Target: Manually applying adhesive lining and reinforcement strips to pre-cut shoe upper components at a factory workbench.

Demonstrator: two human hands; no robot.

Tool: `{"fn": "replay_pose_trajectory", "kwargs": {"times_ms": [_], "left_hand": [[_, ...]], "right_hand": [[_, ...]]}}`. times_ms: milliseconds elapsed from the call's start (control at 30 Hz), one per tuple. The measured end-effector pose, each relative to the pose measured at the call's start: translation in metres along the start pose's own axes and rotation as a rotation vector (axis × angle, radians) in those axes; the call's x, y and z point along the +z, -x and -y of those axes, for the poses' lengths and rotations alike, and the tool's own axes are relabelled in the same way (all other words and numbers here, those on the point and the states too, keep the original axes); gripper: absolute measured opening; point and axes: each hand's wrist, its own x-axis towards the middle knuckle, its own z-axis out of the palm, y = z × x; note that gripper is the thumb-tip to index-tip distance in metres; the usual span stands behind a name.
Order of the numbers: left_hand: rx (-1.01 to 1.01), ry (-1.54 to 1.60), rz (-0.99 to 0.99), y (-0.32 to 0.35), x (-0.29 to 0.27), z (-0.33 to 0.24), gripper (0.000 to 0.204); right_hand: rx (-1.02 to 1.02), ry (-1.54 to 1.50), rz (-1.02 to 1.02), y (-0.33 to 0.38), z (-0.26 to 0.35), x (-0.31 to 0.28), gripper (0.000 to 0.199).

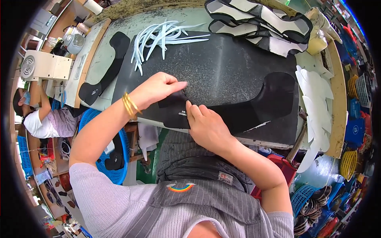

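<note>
A long, curved black piece of soft sheet material [242,115] lies along the near edge of a dark board, widening at its right end. My left hand [156,89] is closed over its left end, thumb reaching to the right in a pinch at the upper edge. Close beside it, my right hand [208,127] grips the same piece with bent fingers, the index fingertip at a small raised fold. The right thumb is hidden. Small pale print shows on the piece between the hands.
White strips [160,39] lie loose on the dark board [222,55]. Another curved black piece [109,71] rests at left. Black-and-white pieces [262,25] are stacked at far right, white sheets [315,107] by the right edge. A blue basket [125,142] stands lower left; a co-worker [47,115] is beyond.
</note>
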Motion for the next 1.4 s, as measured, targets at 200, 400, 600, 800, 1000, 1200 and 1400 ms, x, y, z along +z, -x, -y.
{"fn": "replay_pose_trajectory", "kwargs": {"times_ms": [200, 400, 600, 800, 1000, 1200, 1400], "left_hand": [[0.172, -0.425, 0.093, -0.005, 0.005, -0.006, 0.028], [0.127, -0.372, 0.122, -0.009, 0.009, -0.006, 0.03], [0.343, -0.602, -0.019, -0.009, 0.017, -0.009, 0.022], [0.716, -0.765, -0.21, 0.007, 0.023, -0.001, 0.014], [0.16, -0.397, 0.085, -0.009, 0.01, -0.008, 0.023], [0.543, -0.676, -0.108, -0.008, 0.02, 0.001, 0.018], [0.932, -0.796, -0.101, 0.001, 0.016, 0.014, 0.01]], "right_hand": [[-0.006, -0.034, -0.034, 0.0, 0.0, -0.004, 0.04], [0.003, -0.021, 0.003, 0.0, 0.001, -0.001, 0.05], [-0.009, -0.031, -0.004, -0.001, 0.001, -0.001, 0.039], [0.016, 0.021, -0.007, 0.0, 0.0, 0.001, 0.053], [0.009, 0.029, 0.009, 0.0, 0.001, 0.001, 0.072], [-0.001, 0.052, 0.015, -0.001, 0.0, 0.0, 0.068], [0.03, 0.06, 0.042, 0.003, 0.005, -0.003, 0.065]]}}
